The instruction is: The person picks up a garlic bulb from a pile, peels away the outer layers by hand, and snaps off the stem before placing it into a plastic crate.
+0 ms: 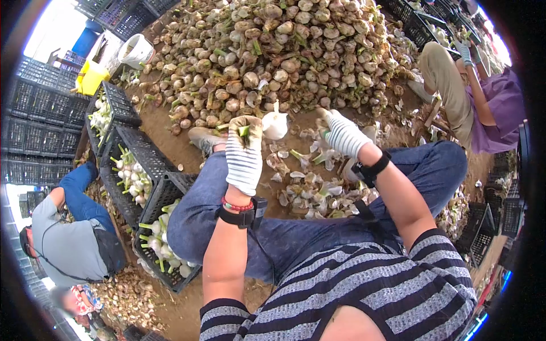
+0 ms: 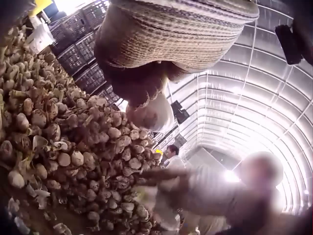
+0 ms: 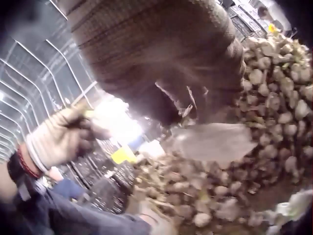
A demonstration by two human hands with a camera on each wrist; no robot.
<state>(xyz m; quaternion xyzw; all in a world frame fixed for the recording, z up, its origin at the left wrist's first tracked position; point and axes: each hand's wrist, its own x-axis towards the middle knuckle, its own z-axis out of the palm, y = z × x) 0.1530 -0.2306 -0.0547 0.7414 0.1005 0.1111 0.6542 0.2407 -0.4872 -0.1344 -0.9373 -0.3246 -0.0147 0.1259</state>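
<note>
The left hand (image 1: pixel 243 156), in a striped glove with dirty fingers, curls round a garlic's green stem (image 1: pixel 243 131). Its white bulb (image 1: pixel 275 125) shows just right of the fingers, and in the left wrist view the bulb (image 2: pixel 150 113) hangs below the glove (image 2: pixel 171 39). The right hand (image 1: pixel 344 134), gloved alike, is apart from the bulb on its right, fingers toward it. In the right wrist view a pale, blurred piece (image 3: pixel 215 142) lies at the right glove's (image 3: pixel 156 54) fingers; whether it is gripped peel or part of the glove is unclear.
A large garlic heap (image 1: pixel 273 57) rises in front. Loose peels (image 1: pixel 313 193) litter the ground between the legs. Black crates (image 1: pixel 136 165) with trimmed garlic stand at left, near a yellow container (image 1: pixel 92 77) and white bucket (image 1: pixel 136 51). People sit at left and right.
</note>
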